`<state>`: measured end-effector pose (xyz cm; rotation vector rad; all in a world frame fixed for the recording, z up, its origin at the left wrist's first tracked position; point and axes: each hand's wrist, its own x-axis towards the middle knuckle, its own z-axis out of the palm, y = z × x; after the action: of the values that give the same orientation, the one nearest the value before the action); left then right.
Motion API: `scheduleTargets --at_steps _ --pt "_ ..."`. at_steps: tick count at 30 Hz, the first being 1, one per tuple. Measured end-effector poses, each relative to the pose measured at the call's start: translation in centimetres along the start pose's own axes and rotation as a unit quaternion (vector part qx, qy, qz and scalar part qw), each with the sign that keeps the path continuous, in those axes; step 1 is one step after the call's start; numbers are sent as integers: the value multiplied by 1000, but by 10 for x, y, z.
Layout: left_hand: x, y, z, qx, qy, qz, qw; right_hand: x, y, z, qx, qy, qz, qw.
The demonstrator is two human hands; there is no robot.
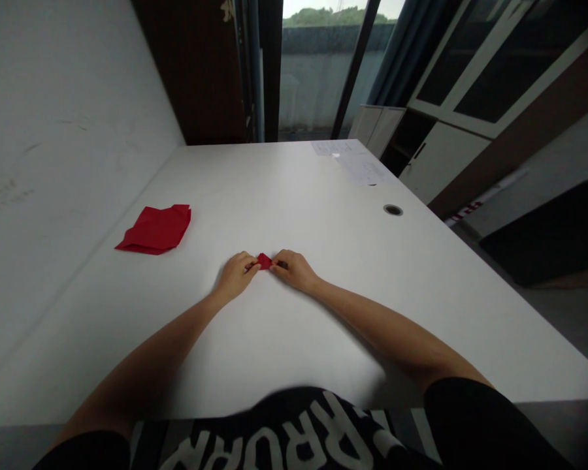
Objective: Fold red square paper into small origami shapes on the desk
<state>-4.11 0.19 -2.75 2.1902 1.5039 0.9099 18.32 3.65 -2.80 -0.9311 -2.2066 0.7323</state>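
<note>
A small folded piece of red paper [264, 262] is held just over the white table, between my two hands. My left hand [238, 273] pinches its left edge between thumb and fingers. On the opposite edge, my right hand [294, 269] grips it the same way, fingers curled. The exact folds are too small to make out. Farther left lies a larger stack of red paper sheets [157, 228], apart from both hands, with its edges slightly lifted and uneven.
The white table [274, 196] runs along a wall [78, 117] on the left. White printed sheets [357, 167] lie at its far right corner. A round cable hole [392, 210] is near the right edge. White cabinets [441, 156] stand beyond that edge.
</note>
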Motion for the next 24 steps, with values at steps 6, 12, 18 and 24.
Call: scheduleTargets --at_steps 6,12,18,24 --pt "0 4 0 -92 56 -50 993 -1 -3 -2 64 41 11 997" --pt "-1 6 5 -270 67 -95 956 -2 -7 -3 72 46 10 996" --pt "-3 10 5 -251 63 -87 962 -2 -11 -3 118 75 38 989" --pt "-4 16 7 -208 68 -90 972 -1 -17 -1 119 105 19 987"
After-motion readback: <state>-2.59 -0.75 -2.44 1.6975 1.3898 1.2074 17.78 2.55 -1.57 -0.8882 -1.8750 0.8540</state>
